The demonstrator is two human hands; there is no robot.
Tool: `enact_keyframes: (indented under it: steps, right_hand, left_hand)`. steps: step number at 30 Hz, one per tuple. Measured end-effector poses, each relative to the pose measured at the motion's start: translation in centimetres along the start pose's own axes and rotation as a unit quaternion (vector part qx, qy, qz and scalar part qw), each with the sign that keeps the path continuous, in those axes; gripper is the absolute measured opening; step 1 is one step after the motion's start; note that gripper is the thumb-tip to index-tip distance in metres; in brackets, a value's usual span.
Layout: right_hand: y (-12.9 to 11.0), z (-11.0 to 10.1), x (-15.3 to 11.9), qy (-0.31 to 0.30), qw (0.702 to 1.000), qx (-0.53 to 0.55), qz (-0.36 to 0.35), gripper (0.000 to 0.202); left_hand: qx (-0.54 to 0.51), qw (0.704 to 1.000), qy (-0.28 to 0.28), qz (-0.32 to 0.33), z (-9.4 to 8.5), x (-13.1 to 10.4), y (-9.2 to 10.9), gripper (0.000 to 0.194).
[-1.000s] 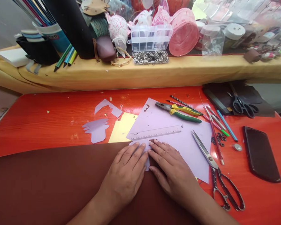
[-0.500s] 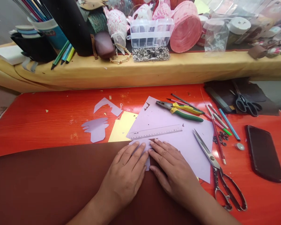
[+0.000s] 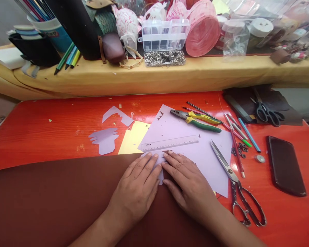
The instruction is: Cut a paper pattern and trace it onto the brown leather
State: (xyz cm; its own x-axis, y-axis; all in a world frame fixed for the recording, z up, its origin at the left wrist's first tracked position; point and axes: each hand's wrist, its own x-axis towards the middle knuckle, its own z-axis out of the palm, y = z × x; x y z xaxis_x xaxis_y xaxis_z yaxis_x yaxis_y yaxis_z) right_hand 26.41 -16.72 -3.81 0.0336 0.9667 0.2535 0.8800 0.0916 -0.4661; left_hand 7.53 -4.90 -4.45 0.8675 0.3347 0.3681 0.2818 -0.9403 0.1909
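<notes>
A large dark brown sheet point(image 3: 61, 195), perhaps leather, covers the front of the table. On its far edge lies a small purple paper cutout point(image 3: 160, 177), mostly hidden under my fingers. My left hand point(image 3: 136, 188) rests palm down with its fingers stretched flat over the cutout's left part. From the other side my right hand point(image 3: 186, 181) lies flat, its fingertips at the cutout's right edge and its thumb on the brown sheet. A clear ruler point(image 3: 170, 143) sits just beyond my fingertips on a big purple paper sheet point(image 3: 211, 151).
Large scissors point(image 3: 233, 175) lie right of my right hand, near a dark phone-shaped slab point(image 3: 285, 166). Pliers point(image 3: 195, 120) rest on the purple paper. Another paper cutout point(image 3: 106, 140) lies at left. Behind, a cloth-covered shelf point(image 3: 170, 75) holds a clear compartment box point(image 3: 164, 36).
The whole view has shifted slightly, with things appearing a little further left and up. Both hands stay flat on the cutout in nearly the same pose.
</notes>
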Motion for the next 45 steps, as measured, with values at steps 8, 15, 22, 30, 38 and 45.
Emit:
enact_keyframes:
  steps: [8, 15, 22, 30, 38, 45]
  right_hand:
    - [-0.06, -0.02, -0.02, -0.005, 1.000, -0.004, 0.003, 0.042]
    - [0.04, 0.05, -0.12, -0.003, 1.000, -0.004, 0.001, 0.037]
    - [0.04, 0.09, -0.11, -0.003, 1.000, -0.006, 0.000, 0.037]
    - [0.02, 0.02, -0.09, -0.004, 1.000, 0.005, 0.003, 0.044]
    - [0.07, 0.15, -0.19, -0.008, 1.000, -0.007, -0.001, 0.041]
    - [0.21, 0.03, -0.14, 0.010, 1.000, 0.009, -0.013, 0.039]
  left_hand:
    - [-0.002, 1.000, -0.003, 0.000, 0.04, -0.06, -0.03, 0.038]
    - [-0.005, 1.000, 0.011, 0.002, 0.01, -0.04, 0.02, 0.035]
    - [-0.008, 1.000, 0.005, -0.002, 0.05, -0.02, 0.00, 0.034]
    - [-0.001, 1.000, 0.001, 0.000, -0.01, -0.02, -0.04, 0.036]
    - [0.001, 1.000, -0.009, -0.001, 0.01, -0.12, 0.01, 0.038]
    - [0.001, 1.000, -0.001, 0.001, 0.02, -0.07, 0.01, 0.038]
